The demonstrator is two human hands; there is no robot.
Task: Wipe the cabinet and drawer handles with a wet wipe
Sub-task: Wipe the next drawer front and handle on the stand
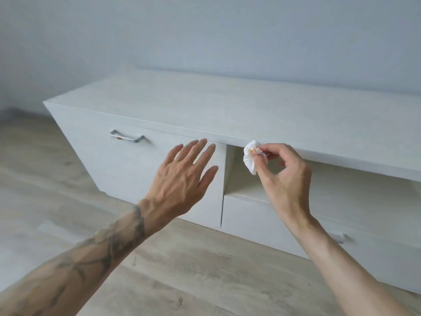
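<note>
A low white cabinet (pixel 227 106) stands against the wall. Its left door carries a silver bar handle (pixel 126 136) with an orange smear near its left end. My left hand (pixel 182 176) hovers flat in front of that door, fingers spread, holding nothing, to the right of the handle. My right hand (pixel 282 174) pinches a crumpled white wet wipe (pixel 250 157) with an orange stain, just under the cabinet's top edge, in front of the open shelf. A second handle (pixel 342 237) on the lower drawer shows partly behind my right forearm.
An open shelf niche (pixel 246 185) sits right of the door, above the lower drawer front (pixel 262 220). Light wood-look flooring (pixel 193 270) runs in front of the cabinet. A plain pale wall (pixel 205 30) rises behind it.
</note>
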